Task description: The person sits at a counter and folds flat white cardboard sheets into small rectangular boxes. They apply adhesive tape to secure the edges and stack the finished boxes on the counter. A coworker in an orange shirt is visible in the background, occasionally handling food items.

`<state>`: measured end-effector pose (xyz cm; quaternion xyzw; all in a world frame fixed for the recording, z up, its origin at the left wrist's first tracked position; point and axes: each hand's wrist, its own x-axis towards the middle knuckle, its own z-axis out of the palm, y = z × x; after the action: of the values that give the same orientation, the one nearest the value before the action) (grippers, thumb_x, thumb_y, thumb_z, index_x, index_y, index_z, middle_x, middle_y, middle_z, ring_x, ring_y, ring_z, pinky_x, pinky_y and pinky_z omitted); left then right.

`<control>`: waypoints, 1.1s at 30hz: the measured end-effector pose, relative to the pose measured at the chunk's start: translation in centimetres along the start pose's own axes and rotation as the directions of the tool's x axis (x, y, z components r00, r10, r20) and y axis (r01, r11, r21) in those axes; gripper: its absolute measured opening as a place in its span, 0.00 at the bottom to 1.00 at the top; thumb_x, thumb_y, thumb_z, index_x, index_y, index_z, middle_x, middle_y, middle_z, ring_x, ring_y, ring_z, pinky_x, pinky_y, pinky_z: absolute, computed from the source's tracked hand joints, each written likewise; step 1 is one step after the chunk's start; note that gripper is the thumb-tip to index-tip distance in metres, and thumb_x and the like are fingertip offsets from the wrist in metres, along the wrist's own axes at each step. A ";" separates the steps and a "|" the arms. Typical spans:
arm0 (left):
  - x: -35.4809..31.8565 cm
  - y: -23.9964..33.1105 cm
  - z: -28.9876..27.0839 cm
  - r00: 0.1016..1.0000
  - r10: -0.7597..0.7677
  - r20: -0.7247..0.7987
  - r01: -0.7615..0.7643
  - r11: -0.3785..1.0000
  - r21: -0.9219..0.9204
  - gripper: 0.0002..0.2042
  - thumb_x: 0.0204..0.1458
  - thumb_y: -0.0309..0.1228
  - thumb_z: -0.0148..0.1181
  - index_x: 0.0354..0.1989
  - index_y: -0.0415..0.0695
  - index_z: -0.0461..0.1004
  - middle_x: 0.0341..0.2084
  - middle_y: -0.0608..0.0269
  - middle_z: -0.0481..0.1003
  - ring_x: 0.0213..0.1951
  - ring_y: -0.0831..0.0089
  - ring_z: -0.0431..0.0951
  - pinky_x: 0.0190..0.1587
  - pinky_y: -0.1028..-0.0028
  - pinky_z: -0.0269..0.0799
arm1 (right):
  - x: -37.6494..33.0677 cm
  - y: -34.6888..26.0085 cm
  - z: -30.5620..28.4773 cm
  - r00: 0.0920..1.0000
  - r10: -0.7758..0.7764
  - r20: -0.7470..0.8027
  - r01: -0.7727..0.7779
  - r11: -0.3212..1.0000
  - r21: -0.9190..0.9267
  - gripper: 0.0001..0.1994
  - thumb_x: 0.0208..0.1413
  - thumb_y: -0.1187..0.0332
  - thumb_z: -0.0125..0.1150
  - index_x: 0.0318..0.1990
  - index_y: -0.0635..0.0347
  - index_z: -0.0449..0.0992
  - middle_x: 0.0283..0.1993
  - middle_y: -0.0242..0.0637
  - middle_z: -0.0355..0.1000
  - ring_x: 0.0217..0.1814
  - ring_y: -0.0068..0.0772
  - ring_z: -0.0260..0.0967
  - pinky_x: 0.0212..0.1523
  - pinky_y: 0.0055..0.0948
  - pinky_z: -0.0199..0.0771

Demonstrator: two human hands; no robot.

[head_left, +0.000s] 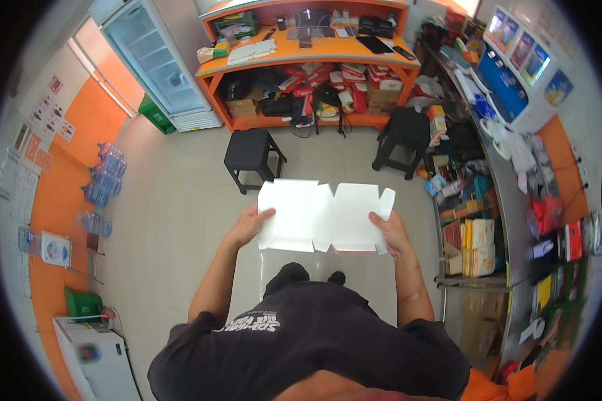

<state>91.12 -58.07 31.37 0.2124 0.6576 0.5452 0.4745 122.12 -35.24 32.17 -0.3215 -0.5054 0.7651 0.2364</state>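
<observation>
Stretched between my two hands is an unfolded white carton blank (pixel 293 215), with creases and cut flaps along its edges. My left hand (pixel 250 224) grips its left end, thumb on top and fingers hidden underneath. At the other end my right hand (pixel 392 230) pinches the flap side, its thumb likewise on the white face. The blank is held in front of my body above the floor, nearly flat, its two main panels side by side. A thin reddish strip shows along its lower right edge.
Beyond the blank stand two black stools (pixel 251 155) (pixel 403 139) before an orange counter (pixel 328 53). A metal shelf table (pixel 495 167) crowded with boxes runs along the right. Water bottles (pixel 104 177), a glass-door fridge (pixel 160 63) and a white freezer (pixel 100 357) line the left.
</observation>
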 end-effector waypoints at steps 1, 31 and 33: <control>0.6 -1.1 -0.9 0.996 0.047 -0.081 -0.036 0.990 0.139 0.20 0.59 0.35 0.58 0.55 0.34 0.71 0.47 0.52 0.78 0.48 0.65 0.79 0.49 0.66 0.74 | 2.2 -0.1 0.7 1.000 0.002 0.021 0.000 0.997 -0.074 0.16 0.61 0.72 0.60 0.55 0.67 0.71 0.50 0.40 0.76 0.51 0.31 0.75 0.53 0.31 0.74; 54.9 19.0 -21.8 0.933 -0.095 0.346 0.040 0.986 0.163 0.30 0.46 0.27 0.71 0.59 0.35 0.67 0.51 0.55 0.75 0.54 0.66 0.75 0.58 0.68 0.69 | 55.1 -7.7 13.5 0.956 -0.151 -0.252 0.095 0.970 -0.224 0.16 0.60 0.71 0.60 0.53 0.70 0.70 0.48 0.39 0.74 0.48 0.27 0.72 0.50 0.28 0.71; 58.8 20.5 -21.3 0.928 0.023 0.371 -0.127 0.958 0.259 0.34 0.40 0.25 0.74 0.60 0.35 0.67 0.52 0.55 0.75 0.56 0.64 0.74 0.61 0.67 0.66 | 59.4 -8.3 12.2 0.957 -0.133 -0.257 0.087 0.979 -0.182 0.16 0.60 0.72 0.60 0.53 0.70 0.70 0.48 0.39 0.74 0.48 0.28 0.72 0.50 0.28 0.71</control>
<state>40.97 -15.75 26.21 0.3996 0.6194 0.4164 0.5322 73.00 1.10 28.24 -0.4120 -0.5489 0.6547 0.3168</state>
